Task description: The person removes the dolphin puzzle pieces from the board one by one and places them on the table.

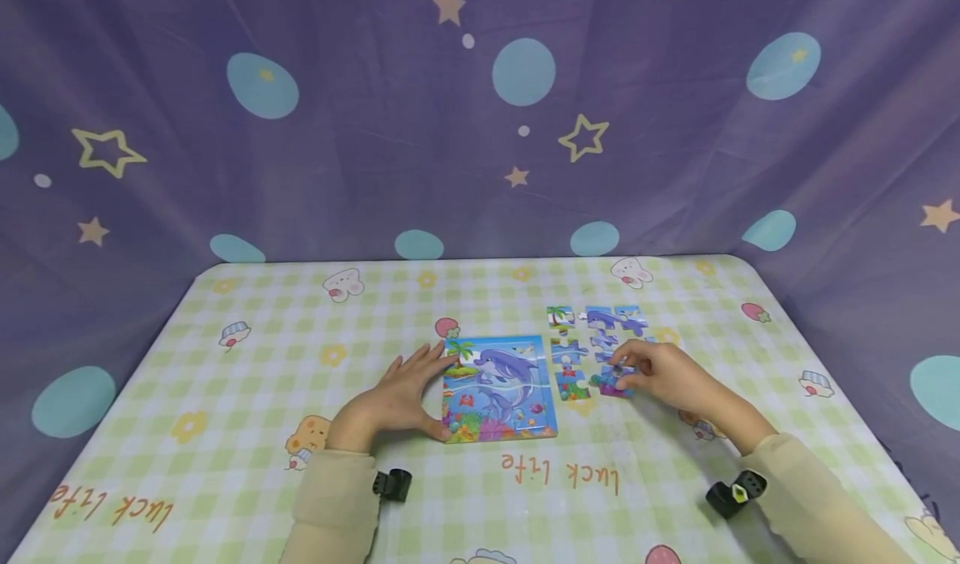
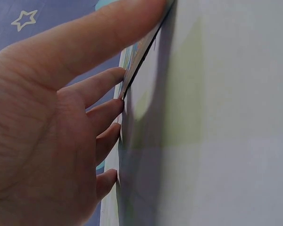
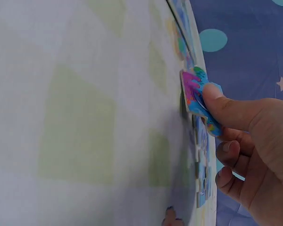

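A square puzzle board (image 1: 498,389) with a dolphin picture lies flat on the table. Along its left side rests my left hand (image 1: 401,393), fingers spread, the thumb at the near corner and a fingertip at the far one. Between thumb and fingers my right hand (image 1: 667,372) pinches a puzzle piece (image 3: 195,96) with pink and blue coral print, tilted up in the right wrist view. Loose pieces lie right of the board: a palm-tree piece (image 1: 560,316), a coral piece (image 1: 573,385) and several dolphin pieces (image 1: 602,318). My right fingers partly cover some of them.
A green checked tablecloth (image 1: 247,414) with cartoon prints covers the table. Behind it hangs a purple curtain (image 1: 405,156) with stars and blue dots. Black wrist cameras (image 1: 392,485) sit at both sleeves.
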The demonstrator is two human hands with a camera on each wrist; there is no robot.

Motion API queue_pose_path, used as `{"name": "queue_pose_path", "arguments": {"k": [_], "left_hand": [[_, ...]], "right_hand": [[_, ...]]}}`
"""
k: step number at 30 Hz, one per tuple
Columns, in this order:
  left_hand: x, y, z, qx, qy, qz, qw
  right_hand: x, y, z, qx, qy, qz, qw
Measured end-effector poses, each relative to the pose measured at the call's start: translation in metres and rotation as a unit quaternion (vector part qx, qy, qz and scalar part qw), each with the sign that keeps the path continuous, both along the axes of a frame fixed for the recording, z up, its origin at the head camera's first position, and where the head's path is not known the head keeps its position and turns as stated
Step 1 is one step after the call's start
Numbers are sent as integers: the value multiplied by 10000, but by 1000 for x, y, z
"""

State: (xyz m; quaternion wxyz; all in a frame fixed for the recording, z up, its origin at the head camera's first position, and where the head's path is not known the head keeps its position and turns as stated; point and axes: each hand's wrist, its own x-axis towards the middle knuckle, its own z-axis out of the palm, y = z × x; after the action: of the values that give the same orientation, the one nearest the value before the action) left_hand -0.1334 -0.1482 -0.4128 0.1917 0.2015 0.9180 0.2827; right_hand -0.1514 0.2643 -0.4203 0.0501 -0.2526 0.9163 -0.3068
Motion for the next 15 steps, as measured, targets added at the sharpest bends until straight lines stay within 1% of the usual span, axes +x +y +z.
{"name": "queue_pose_path", "arguments": {"k": [5, 12, 15], "left_hand": [[-1, 0, 0, 1, 21, 2, 10000], [-1, 0, -2, 9, 6, 5, 10000], [-1, 0, -2, 24, 9, 4, 10000]], "right_hand": [[-2, 2, -4, 168, 18, 1, 9999], [-4, 1, -8, 299, -99, -85, 9995], [-4, 0, -9, 316, -15, -94, 9995]]}}
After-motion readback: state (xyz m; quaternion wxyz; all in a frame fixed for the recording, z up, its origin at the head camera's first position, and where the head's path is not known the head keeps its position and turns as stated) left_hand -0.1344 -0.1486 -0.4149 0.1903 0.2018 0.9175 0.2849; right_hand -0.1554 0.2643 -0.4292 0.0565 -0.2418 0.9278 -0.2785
